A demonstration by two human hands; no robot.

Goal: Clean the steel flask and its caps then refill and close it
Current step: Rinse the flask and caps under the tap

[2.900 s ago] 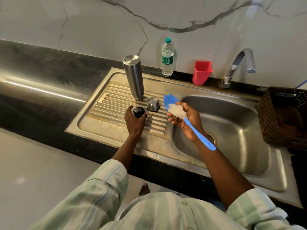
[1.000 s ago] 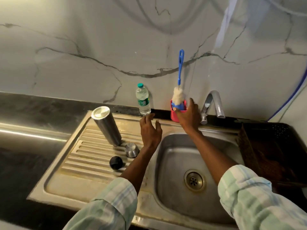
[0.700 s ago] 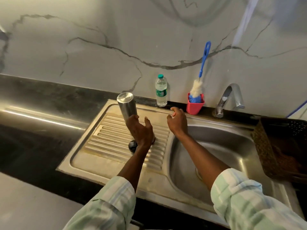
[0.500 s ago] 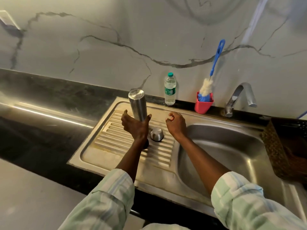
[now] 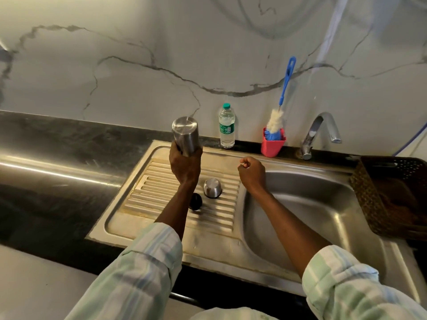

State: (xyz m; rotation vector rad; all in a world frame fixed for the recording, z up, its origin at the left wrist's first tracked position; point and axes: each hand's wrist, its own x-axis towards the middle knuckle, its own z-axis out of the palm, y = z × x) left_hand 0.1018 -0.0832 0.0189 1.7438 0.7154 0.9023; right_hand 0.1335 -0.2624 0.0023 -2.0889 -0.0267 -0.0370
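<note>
The left hand (image 5: 184, 163) has its fingers wrapped around the lower part of the tall cylindrical brushed-steel flask (image 5: 185, 135), holding it base-up above the ribbed steel draining board (image 5: 161, 192). The right hand (image 5: 251, 173) hovers over the board's edge by the steel sink basin (image 5: 312, 215), fingers curled into a loose fist around nothing.

The small domed steel cap (image 5: 212, 187) and the round black inner cap (image 5: 195, 201) sit on the ribs just beside the left wrist. With the blue-handled white bristle brush (image 5: 276, 118) parked in the red plastic holder (image 5: 272, 145), the step in hand looks like turning the flask upright for refilling. To do this well, the grip should stay firm on the slick wet steel, the turn should happen over the board or basin so drips fall there, and the mouth should end up level. The clear plastic water bottle with a green cap (image 5: 227, 125) and the chrome tap (image 5: 321, 132) stand within reach of the free hand.
</note>
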